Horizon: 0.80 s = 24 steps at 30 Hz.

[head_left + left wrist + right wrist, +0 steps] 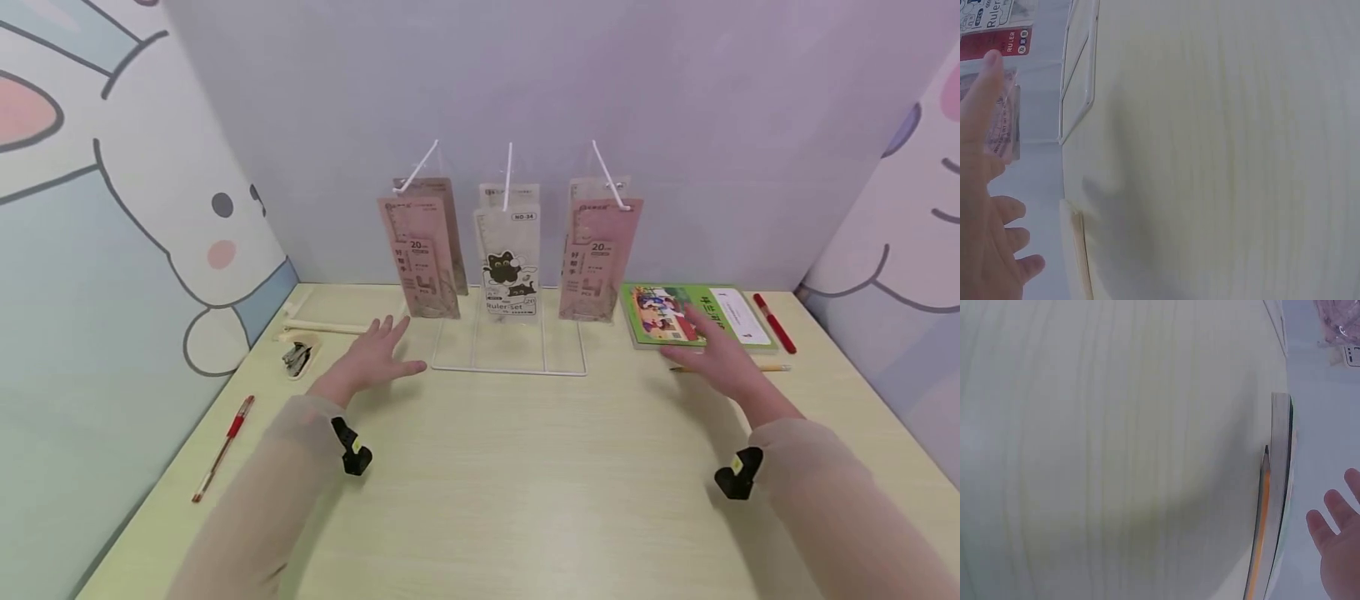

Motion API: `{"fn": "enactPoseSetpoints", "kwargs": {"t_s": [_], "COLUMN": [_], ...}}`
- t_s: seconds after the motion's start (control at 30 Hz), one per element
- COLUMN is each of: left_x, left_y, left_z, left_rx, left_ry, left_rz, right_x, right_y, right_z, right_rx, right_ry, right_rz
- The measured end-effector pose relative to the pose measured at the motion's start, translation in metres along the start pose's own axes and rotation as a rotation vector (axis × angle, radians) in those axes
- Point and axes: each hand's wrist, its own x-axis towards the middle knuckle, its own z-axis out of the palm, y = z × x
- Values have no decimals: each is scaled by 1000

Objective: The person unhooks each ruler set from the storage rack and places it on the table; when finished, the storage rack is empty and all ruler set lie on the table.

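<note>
Both of the person's hands reach out over the pale table [510, 483], one on each side of a white wire rack [510, 372]. The left hand [372, 360] has its grip spread, fingers fanned and thumb pointing towards the rack's base, with a pale rod [322, 326] just beside the fingers. The right hand [718, 357] has its grip spread as well, over the near side of a green book [670, 312]; from here I can't tell whether it touches the cover. A pencil [772, 367] lies just beside the book's near edge, point towards the rack, and a red marker [775, 323] lies to the book's right. Ruler packs hang from the rack's three hooks: a pink left pack [429, 267], a white cat-printed pack [510, 287] in the middle, a pink right pack [600, 267], each in front of another. A red-capped pen [223, 450] lies by the table's left edge
</note>
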Motion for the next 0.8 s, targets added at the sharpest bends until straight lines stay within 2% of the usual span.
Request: {"fn": "enactPoseSetpoints", "kwargs": {"t_s": [0.13, 0.23, 0.53, 0.63, 0.8], "left_x": [3, 7, 12, 13, 15], "left_y": [3, 7, 14, 15, 15], "left_z": [11, 18, 39, 45, 53], "left_rx": [-54, -49, -43, -46, -73], "left_ry": [-3, 10, 64, 86, 138], "left_rz": [16, 19, -24, -34, -49], "right_x": [3, 5, 18, 20, 23], "right_y": [-8, -17, -52, -62, -74], "right_z": [8, 12, 23, 24, 24], "right_rx": [32, 80, 202, 213, 226], "right_ry": [52, 94, 276, 302, 300], "right_rz": [-38, -73, -207, -241, -235]}}
